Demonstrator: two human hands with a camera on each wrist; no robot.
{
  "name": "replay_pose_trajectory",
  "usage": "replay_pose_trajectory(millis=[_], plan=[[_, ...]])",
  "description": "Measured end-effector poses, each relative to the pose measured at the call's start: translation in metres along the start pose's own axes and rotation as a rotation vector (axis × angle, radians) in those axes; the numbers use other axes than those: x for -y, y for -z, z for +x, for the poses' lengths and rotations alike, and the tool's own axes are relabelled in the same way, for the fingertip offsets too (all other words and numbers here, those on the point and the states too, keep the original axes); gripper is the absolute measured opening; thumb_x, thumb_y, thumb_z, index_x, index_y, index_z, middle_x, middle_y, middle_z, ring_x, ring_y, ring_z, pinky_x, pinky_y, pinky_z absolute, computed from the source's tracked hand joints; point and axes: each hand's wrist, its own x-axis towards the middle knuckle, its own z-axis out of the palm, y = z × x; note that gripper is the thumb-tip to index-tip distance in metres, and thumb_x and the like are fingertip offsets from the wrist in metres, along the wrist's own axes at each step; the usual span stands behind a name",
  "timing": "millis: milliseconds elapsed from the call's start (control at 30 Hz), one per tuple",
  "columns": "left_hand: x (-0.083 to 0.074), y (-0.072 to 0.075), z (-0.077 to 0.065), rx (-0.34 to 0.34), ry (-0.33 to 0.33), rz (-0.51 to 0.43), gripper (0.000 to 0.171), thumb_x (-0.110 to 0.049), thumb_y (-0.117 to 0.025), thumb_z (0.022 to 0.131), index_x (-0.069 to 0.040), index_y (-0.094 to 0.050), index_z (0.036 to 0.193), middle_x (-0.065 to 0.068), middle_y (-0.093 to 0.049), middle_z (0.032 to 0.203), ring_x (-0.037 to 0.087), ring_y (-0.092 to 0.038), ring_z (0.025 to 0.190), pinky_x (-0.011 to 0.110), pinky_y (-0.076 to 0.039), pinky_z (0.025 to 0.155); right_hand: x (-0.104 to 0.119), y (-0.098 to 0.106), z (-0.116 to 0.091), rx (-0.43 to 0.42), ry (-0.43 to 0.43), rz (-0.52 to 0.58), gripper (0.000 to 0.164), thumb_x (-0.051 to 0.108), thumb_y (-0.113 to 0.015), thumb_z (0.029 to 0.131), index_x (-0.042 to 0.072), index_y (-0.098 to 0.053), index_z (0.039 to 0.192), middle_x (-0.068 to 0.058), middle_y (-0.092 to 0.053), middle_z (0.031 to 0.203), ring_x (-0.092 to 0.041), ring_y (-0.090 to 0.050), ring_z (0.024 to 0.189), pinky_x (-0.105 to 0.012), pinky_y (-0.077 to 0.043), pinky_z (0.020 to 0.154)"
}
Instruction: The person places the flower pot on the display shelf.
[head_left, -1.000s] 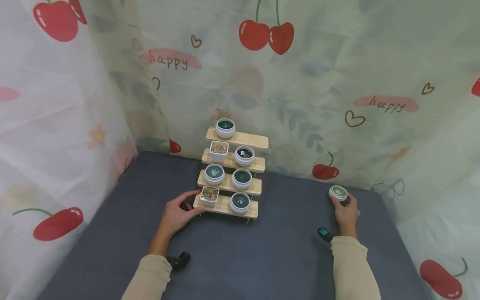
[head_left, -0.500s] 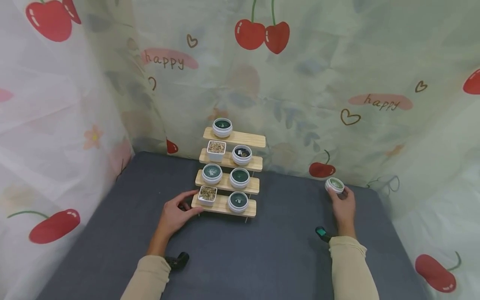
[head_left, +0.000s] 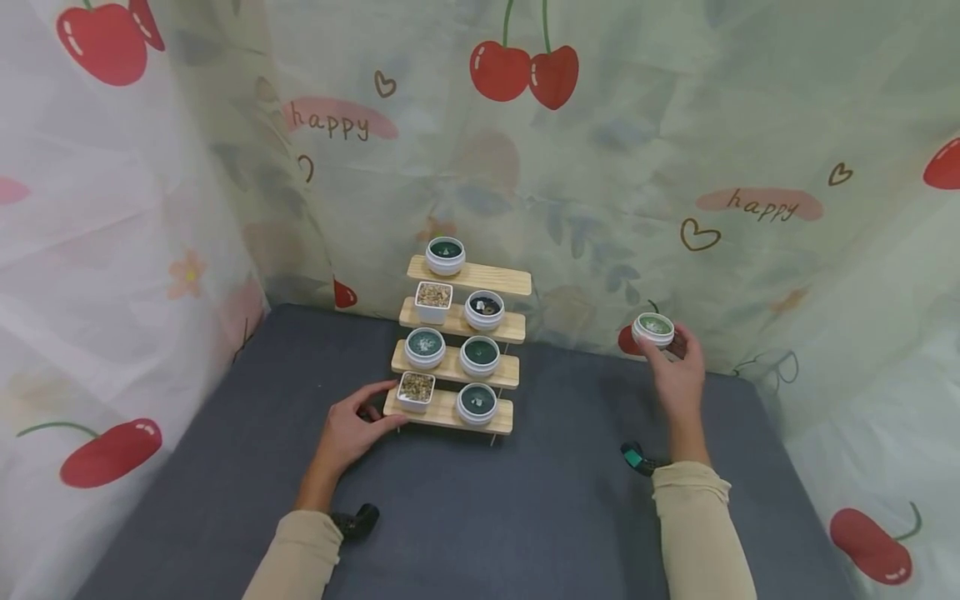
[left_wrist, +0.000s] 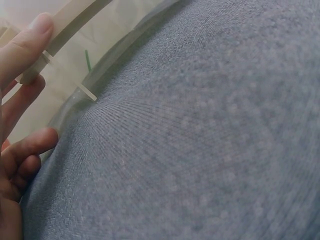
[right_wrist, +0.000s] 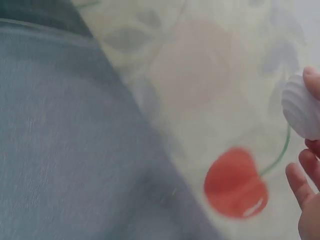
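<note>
A stepped wooden display stand (head_left: 453, 412) with several tiers bears several small white pots. At its lowest board's left end, my left hand (head_left: 354, 427) pinches the wood. The left wrist view has its thumb (left_wrist: 40, 27) on one side of the board and a finger on the other. Beside those fingers sits a square pot (head_left: 416, 392) with a brown, grainy filling. Off to the right, my right hand (head_left: 678, 379) holds a round white pot (head_left: 652, 330) with a green filling, upright and raised. In the right wrist view only the ridged side of this pot (right_wrist: 300, 107) shows.
Round pots with dark green fillings, such as the top one (head_left: 446, 257), share the stand with another square pot (head_left: 433, 302). The top board's right half (head_left: 498, 277) is bare wood. A cherry-print curtain (head_left: 600, 167) hangs behind the dark grey tabletop (head_left: 525, 517).
My right hand has lifted the round pot up and slightly left, from near the table's back edge to in front of the curtain. My left hand keeps its grip on the stand.
</note>
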Motion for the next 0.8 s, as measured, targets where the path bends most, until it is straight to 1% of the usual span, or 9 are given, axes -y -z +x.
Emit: replay_pose_trajectory(millis=[100,200,333,433,567,633,733,800], plan=[[0.0,0.0,0.0,-0.005,-0.004,-0.005,0.062,-0.049,-0.088,0.076,-0.036,-0.066,0.132,0.002,-0.067,0.077,0.012,-0.059,0.066,0.027,-0.045,0.06,0.018,-0.005,0.001,0.041,0.051,0.028,0.071,0.026,-0.079,0.09,0.015,-0.047,0.152,-0.01,-0.055,0.144,-0.003,-0.051,0.109,-0.017,-0.04,0.09],[-0.001,0.0,0.0,-0.006,-0.009,-0.005,0.062,-0.048,-0.088,0.076,-0.035,-0.066,0.133,0.002,-0.067,0.076,0.012,-0.059,0.066,0.027,-0.045,0.06,0.035,-0.01,0.001,0.078,0.082,0.061,0.069,0.02,-0.077,0.092,0.013,-0.047,0.153,-0.009,-0.054,0.144,-0.004,-0.051,0.109,-0.019,-0.041,0.095],[0.0,0.0,0.0,0.001,-0.006,-0.006,0.061,-0.05,-0.088,0.076,-0.038,-0.066,0.132,0.001,-0.067,0.076,0.012,-0.059,0.066,0.027,-0.045,0.061,0.058,-0.016,-0.002,0.087,0.103,0.082,0.064,0.022,-0.076,0.093,0.016,-0.049,0.151,0.003,-0.054,0.135,-0.004,-0.052,0.109,-0.021,-0.041,0.096],[0.0,-0.001,0.0,0.004,-0.005,-0.007,0.061,-0.05,-0.088,0.076,-0.037,-0.066,0.132,0.001,-0.066,0.076,0.013,-0.059,0.066,0.027,-0.045,0.06,0.075,-0.02,-0.007,0.098,0.135,0.092,0.062,0.025,-0.076,0.094,0.019,-0.05,0.15,0.009,-0.053,0.129,-0.004,-0.052,0.107,-0.02,-0.042,0.092],[0.0,-0.001,-0.001,0.001,-0.003,-0.01,0.062,-0.048,-0.088,0.076,-0.035,-0.066,0.133,0.001,-0.067,0.076,0.012,-0.059,0.065,0.027,-0.046,0.06,0.094,-0.029,-0.012,0.149,0.19,0.124,0.062,0.022,-0.076,0.094,0.017,-0.049,0.15,0.008,-0.052,0.128,-0.007,-0.054,0.106,-0.017,-0.046,0.086],[-0.001,0.0,0.0,0.002,0.004,-0.016,0.062,-0.047,-0.089,0.076,-0.036,-0.067,0.132,0.001,-0.067,0.075,0.012,-0.059,0.064,0.027,-0.046,0.06,0.099,-0.034,-0.013,0.175,0.218,0.134,0.062,0.02,-0.075,0.094,0.016,-0.049,0.15,0.006,-0.052,0.129,-0.009,-0.055,0.107,-0.017,-0.046,0.085],[-0.002,0.0,0.0,0.003,0.003,-0.016,0.062,-0.047,-0.089,0.075,-0.035,-0.067,0.132,0.001,-0.067,0.075,0.012,-0.059,0.065,0.027,-0.045,0.06,0.107,-0.044,-0.016,0.219,0.256,0.141,0.061,0.019,-0.075,0.094,0.015,-0.048,0.15,0.002,-0.051,0.133,-0.01,-0.054,0.109,-0.017,-0.047,0.085],[-0.002,0.0,0.001,0.003,0.005,-0.016,0.062,-0.048,-0.089,0.075,-0.036,-0.067,0.132,0.001,-0.067,0.076,0.012,-0.059,0.065,0.027,-0.045,0.06,0.111,-0.052,-0.017,0.243,0.286,0.152,0.061,0.019,-0.074,0.095,0.014,-0.048,0.15,-0.003,-0.052,0.135,-0.01,-0.053,0.109,-0.018,-0.047,0.088]])
